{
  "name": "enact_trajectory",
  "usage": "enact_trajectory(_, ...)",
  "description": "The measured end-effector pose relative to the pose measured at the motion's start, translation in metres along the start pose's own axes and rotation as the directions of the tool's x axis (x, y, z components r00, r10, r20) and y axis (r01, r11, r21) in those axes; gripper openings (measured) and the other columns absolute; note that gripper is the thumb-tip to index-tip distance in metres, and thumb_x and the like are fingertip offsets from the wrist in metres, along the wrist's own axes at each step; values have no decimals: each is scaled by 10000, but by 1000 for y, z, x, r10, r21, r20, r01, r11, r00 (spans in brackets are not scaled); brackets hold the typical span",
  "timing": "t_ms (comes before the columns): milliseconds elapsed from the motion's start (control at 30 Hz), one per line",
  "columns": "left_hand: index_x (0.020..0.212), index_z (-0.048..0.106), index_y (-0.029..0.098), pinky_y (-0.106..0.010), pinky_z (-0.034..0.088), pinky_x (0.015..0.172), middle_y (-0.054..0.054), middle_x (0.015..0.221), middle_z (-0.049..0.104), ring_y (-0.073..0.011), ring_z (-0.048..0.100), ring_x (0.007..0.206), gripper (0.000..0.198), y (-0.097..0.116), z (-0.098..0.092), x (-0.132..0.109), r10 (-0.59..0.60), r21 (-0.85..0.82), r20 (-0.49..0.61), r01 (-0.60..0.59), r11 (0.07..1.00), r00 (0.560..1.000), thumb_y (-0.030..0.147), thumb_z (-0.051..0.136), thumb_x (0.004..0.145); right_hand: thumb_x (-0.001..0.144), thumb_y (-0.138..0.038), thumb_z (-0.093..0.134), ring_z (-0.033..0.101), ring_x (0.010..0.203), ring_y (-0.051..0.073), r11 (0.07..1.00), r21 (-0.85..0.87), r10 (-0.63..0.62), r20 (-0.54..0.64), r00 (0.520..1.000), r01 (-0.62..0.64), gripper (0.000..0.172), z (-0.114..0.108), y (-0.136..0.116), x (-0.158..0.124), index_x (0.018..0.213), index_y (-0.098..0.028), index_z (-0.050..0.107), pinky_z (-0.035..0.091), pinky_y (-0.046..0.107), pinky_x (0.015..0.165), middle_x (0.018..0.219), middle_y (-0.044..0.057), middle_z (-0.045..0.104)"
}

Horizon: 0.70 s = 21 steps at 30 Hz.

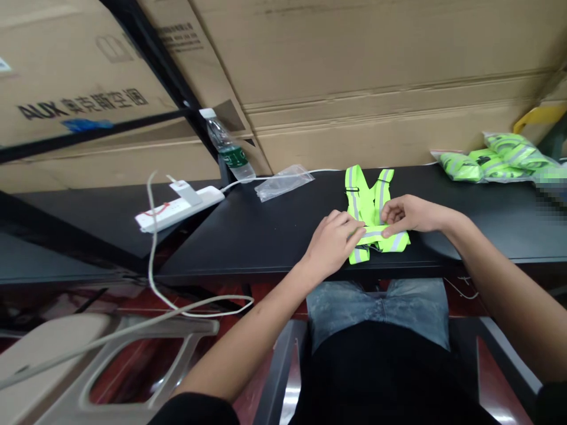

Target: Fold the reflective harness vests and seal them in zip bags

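A neon yellow-green reflective safety vest (365, 203) lies flat on the black table (248, 236), with grey reflective stripes along its straps. My left hand (330, 245) pinches the lower strap of the vest from the left side. My right hand (410, 215) rests on the same strap from the right, its thumb and fingers pressing the band. The hands nearly meet, and they hide the middle of the vest's lower part.
A white power strip (179, 208) with a grey cable, a clear plastic bottle (228, 146) and a clear plastic bag (283, 183) stand at the table's back left. A pile of bagged green vests (500, 159) lies at the back right. Large cardboard boxes rise behind the table.
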<state>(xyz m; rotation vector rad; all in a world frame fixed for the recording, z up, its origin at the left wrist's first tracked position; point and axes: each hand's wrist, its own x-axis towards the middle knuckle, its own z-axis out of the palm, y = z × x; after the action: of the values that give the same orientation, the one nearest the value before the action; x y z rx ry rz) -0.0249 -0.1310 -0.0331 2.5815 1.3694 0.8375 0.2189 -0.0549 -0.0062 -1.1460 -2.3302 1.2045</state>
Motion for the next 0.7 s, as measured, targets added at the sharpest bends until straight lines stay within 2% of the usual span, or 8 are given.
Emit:
enact_trajectory(67, 1261, 639, 174, -422, 455, 974, -91, 1187, 689, -253, 571, 1114, 405, 0, -6, -8, 66, 47, 71, -69, 997, 995, 449, 455, 1026, 648, -536, 831, 572, 664, 153, 1000, -2, -31, -88, 996, 31, 411, 7, 3, -6, 804, -175, 712, 438, 298, 621, 716, 7, 660)
enact_trajectory(133, 1396, 536, 150, -466, 427, 1049, -139, 1371, 618, -298, 536, 1257, 659, 0, -11, -16, 99, 83, 140, -111, 990, 985, 623, 541, 937, 718, -537, 794, 609, 715, 173, 992, -82, -113, -188, 976, 99, 358, 15, 3, -14, 767, -188, 733, 465, 326, 675, 798, 36, 698)
enact_trajectory(233, 1473, 435, 119, -489, 375, 1128, -180, 1500, 511, -337, 476, 1362, 919, 2, -11, -22, 68, 139, 176, -93, 986, 982, 728, 632, 814, 831, -483, 736, 645, 834, 201, 941, -272, -290, -348, 891, 199, 275, 31, 2, -28, 815, -211, 773, 499, 369, 794, 958, 70, 720)
enact_trajectory(300, 1461, 447, 134, -479, 368, 1144, -166, 1491, 521, -328, 456, 1385, 856, 5, -7, -22, 40, 154, 171, -67, 986, 985, 699, 623, 843, 916, -420, 664, 643, 873, 215, 888, -405, -384, -392, 836, 218, 238, 42, 1, -36, 874, -215, 778, 511, 389, 830, 954, 76, 730)
enact_trajectory(367, 1430, 482, 149, -483, 380, 1138, -167, 1481, 515, -333, 431, 1399, 790, 7, -2, -20, 5, 152, 156, -29, 988, 988, 686, 608, 864, 990, -360, 562, 643, 909, 230, 833, -511, -441, -383, 811, 212, 263, 51, 0, -43, 941, -207, 771, 519, 411, 851, 938, 83, 747)
enact_trajectory(467, 1408, 505, 156, -487, 412, 1113, -182, 1492, 455, -340, 409, 1404, 695, 8, 0, -18, -49, 113, 140, 33, 993, 989, 643, 562, 915, 1001, -394, 544, 648, 995, 261, 748, -630, -494, -316, 810, 210, 310, 59, -1, -54, 1101, -171, 735, 522, 453, 897, 1039, 114, 745)
enact_trajectory(567, 1372, 546, 160, -459, 431, 1092, -155, 1399, 489, -311, 439, 1340, 548, 8, -4, -17, -35, 60, 130, 28, 998, 991, 544, 491, 985, 967, -439, 597, 640, 1072, 286, 675, -705, -515, -240, 823, 217, 414, 61, -1, -63, 1242, -135, 661, 521, 476, 943, 1134, 137, 719)
enact_trajectory(700, 1310, 589, 135, -451, 465, 1027, -124, 1219, 554, -281, 520, 1150, 432, 7, -11, -13, 21, 51, 163, -30, 998, 986, 407, 480, 992, 1017, -315, 512, 645, 1084, 278, 664, -725, -491, -238, 838, 183, 326, 63, -2, -67, 1259, -126, 621, 539, 459, 938, 1148, 143, 714)
